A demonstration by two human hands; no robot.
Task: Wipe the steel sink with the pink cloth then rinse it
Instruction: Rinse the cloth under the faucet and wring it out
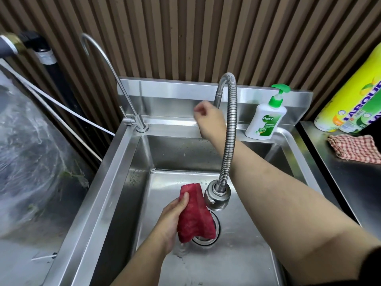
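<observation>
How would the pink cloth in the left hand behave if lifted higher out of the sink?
The pink cloth drapes from the left hand, so probably floppy. Water trickling below it suggests it is wet, likely heavy for its size and apt to drip.

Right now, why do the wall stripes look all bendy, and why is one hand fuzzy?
In the head view the wide-angle lens curves the slatted wall toward the edges; the right hand, raised by the flexible tap, looks motion-blurred, while the left hand with its grip on the pink cloth stays sharp; bright glare streaks the steel sink.
</observation>
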